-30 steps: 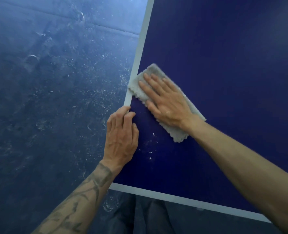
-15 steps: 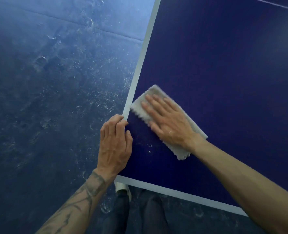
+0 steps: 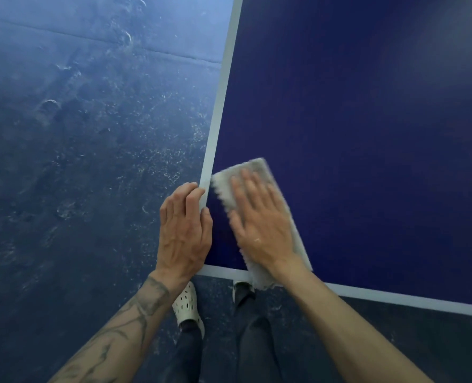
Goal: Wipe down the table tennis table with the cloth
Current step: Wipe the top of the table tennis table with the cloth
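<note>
The big dark blue table fills the right side. The dusty floor is at 9 o'clock. The grey cloth lies in the table's 7 o'clock corner, with its near end over the edge. The right hand presses flat on it, fingers straight. The left hand grips the table's side edge, fingers bent over it. A white shoe stands at 6 o'clock.

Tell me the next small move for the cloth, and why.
Probably shift the cloth right and push it away along a fresh strip: the right hand presses it flat at the near left corner of the table, its end overhanging the near edge.
</note>
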The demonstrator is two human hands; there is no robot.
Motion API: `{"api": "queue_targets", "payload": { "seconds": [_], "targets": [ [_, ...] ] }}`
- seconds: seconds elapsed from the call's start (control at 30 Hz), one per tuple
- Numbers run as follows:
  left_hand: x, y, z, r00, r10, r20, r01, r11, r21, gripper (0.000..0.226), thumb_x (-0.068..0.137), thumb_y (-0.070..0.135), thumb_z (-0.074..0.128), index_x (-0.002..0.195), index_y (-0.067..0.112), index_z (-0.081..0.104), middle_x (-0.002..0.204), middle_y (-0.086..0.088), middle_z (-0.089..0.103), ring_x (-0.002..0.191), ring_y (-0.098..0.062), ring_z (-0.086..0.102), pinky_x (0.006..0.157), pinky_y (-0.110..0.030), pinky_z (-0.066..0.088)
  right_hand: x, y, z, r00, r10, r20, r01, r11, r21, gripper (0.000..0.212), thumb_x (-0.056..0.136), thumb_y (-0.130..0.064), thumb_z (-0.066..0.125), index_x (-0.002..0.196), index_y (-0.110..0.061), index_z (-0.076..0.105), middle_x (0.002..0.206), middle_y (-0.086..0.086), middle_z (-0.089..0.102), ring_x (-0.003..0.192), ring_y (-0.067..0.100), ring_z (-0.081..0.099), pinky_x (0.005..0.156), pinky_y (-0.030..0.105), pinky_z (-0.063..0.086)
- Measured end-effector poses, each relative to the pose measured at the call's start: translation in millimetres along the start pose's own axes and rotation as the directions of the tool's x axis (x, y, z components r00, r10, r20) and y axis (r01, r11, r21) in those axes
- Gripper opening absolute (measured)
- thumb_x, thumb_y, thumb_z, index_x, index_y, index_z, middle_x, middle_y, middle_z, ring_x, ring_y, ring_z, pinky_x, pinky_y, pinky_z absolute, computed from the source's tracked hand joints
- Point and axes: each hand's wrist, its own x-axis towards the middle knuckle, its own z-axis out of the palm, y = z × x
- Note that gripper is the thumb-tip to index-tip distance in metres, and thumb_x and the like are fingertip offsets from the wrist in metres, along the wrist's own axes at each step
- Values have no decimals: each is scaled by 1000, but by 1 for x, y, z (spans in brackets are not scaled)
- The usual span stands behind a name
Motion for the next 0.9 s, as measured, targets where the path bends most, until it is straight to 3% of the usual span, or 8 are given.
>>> {"api": "queue_targets", "payload": {
  "seconds": [0.07, 0.13, 0.47, 0.7, 0.8, 0.9],
  "targets": [
    [-4, -9, -7, 1000, -7, 7, 7, 1000, -8, 34, 103, 16, 46, 135, 10, 52, 144, -10, 50, 132, -28, 50, 117, -40, 33, -11, 6, -3, 978, 204, -39, -205, 978, -32, 66, 112, -40, 30, 171, -18, 9, 180, 3, 2, 166, 18, -1, 135, 46, 9],
    [-10, -24, -13, 1000, -16, 14, 16, 1000, -12, 34, 102, 15, 47, 136, 10, 51, 143, -9, 50, 132, -27, 49, 116, -42, 34, -11, -8, -2, 945, 318, -74, -321, 947, -30, 66, 111, -40, 29, 171, -19, 12, 179, 3, 6, 166, 17, 3, 134, 45, 10],
    [-64, -106, -34, 992, -26, 121, 27, 1000, -11, 44, 99, 3, 59, 142, 10, 50, 141, -10, 50, 130, -28, 49, 110, -47, 40, 48, -93, 17, 982, 171, -80, -172, 985, -5, 56, 112, -24, 30, 167, -16, 30, 177, 3, 20, 164, 18, 15, 133, 36, 10],
    [-74, -104, -36, 965, 27, 263, 0, 995, -102, 34, 102, 5, 55, 137, 6, 57, 132, -11, 57, 116, -29, 57, 100, -47, 47, -4, -124, 33, 980, 178, -90, -175, 984, 37, 54, 112, -32, 40, 164, -17, 40, 177, 4, 21, 164, 19, 16, 134, 38, 9],
    [-74, -90, -37, 916, -72, 395, 185, 949, -257, 29, 110, 19, 46, 132, 11, 62, 128, -6, 63, 115, -22, 61, 103, -45, 50, -27, -136, 37, 977, 191, -91, -189, 981, 40, 56, 112, -32, 40, 165, -18, 36, 177, 4, 18, 165, 18, 14, 134, 38, 10],
    [-70, -72, -38, 824, -255, 506, 501, 744, -442, 40, 113, 37, 37, 117, 14, 69, 114, -4, 71, 107, -22, 65, 96, -43, 53, -43, -147, 43, 970, 204, -128, -199, 979, 53, 53, 113, -25, 43, 164, -14, 38, 176, 4, 23, 163, 19, 19, 133, 39, 15]
  ]
}}
